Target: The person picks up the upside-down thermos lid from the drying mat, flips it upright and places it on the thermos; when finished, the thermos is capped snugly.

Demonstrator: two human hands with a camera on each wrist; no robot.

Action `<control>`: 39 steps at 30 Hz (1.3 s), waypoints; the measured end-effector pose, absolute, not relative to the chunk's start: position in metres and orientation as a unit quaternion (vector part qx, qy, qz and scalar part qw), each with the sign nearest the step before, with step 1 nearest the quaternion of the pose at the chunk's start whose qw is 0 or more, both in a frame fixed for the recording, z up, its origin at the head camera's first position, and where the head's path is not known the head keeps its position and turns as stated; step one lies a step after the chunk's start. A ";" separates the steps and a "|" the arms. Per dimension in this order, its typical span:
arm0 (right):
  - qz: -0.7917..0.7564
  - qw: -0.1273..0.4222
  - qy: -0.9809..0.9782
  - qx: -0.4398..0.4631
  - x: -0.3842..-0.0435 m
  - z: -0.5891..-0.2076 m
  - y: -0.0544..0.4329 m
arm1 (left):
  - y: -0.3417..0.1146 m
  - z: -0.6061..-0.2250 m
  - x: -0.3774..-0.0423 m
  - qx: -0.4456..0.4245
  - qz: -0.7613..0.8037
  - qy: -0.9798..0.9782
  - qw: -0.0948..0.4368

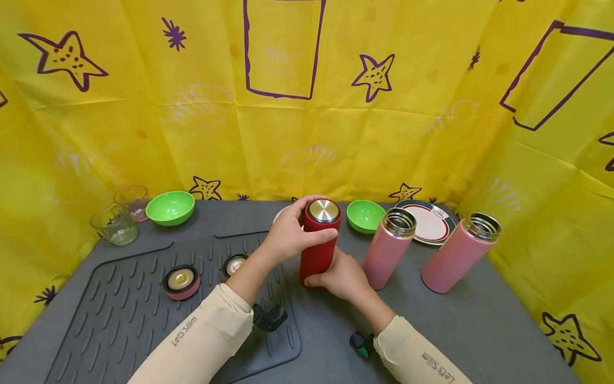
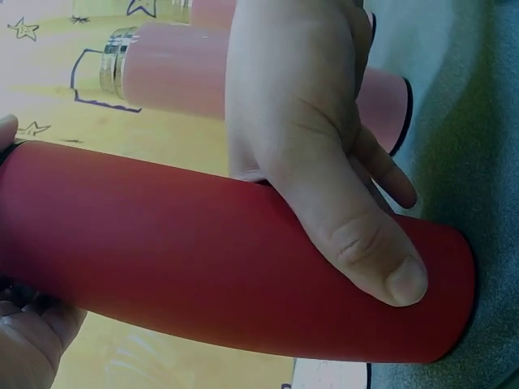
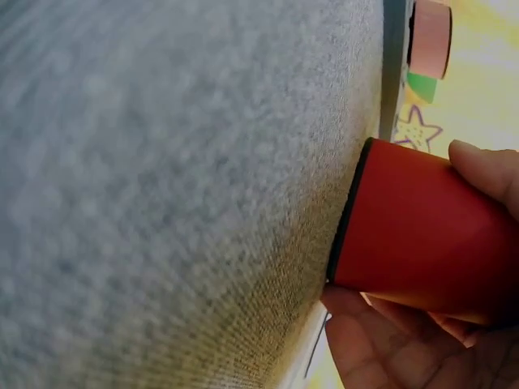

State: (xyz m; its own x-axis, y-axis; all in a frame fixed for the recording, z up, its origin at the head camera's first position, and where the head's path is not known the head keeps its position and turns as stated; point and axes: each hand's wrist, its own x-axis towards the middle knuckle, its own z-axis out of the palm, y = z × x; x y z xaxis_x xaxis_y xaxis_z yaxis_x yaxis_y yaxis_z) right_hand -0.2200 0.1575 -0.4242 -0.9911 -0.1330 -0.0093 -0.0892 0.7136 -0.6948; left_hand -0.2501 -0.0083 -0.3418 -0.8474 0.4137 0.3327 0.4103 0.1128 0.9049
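Head view: two cream sleeves (image 1: pixel 206 344), lettered, nearest the camera. One red bottle (image 1: pixel 317 261), silver-topped, base against the table (image 1: pixel 489 330). Left hand (image 1: pixel 293 232): fingers grasping its upper part. Right hand (image 1: pixel 342 274): fingers grasping its lower part. Right of the fingers: two pink bottles (image 1: pixel 388 245), open-mouthed. Beyond the fingers, to the right: one green bowl (image 1: pixel 365 216), one rimmed plate (image 1: pixel 427 223). Left of the fingers: ridged mat (image 1: pixel 120 320) bearing two lids (image 1: pixel 182 281), one partly hidden by the left arm; farther off, a second bowl (image 1: pixel 171 208) and two glasses (image 1: pixel 115 226).

Left wrist view: right thumb laid across the red wall near the base; pink bottles behind that hand.

Right wrist view: right-hand fingers either side of the black-edged base; one pink lid past them.
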 end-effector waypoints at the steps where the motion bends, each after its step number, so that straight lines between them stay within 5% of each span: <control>1: -0.373 0.028 0.925 -0.059 -0.220 -0.424 0.157 | -0.008 -0.342 -0.250 0.278 0.604 0.747 -0.003; 39: -0.401 0.009 0.914 -0.063 -0.211 -0.431 0.154 | -0.011 -0.338 -0.240 0.254 0.588 0.768 0.013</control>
State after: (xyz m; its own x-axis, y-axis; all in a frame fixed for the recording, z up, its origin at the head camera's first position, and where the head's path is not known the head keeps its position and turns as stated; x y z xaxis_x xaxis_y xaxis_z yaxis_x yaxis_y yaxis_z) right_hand -0.2110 0.1537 -0.4308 -0.9918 -0.1234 0.0337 -0.1083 0.6702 -0.7342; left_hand -0.2403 -0.0106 -0.3376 -0.8704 0.4060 0.2786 0.3751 0.1801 0.9093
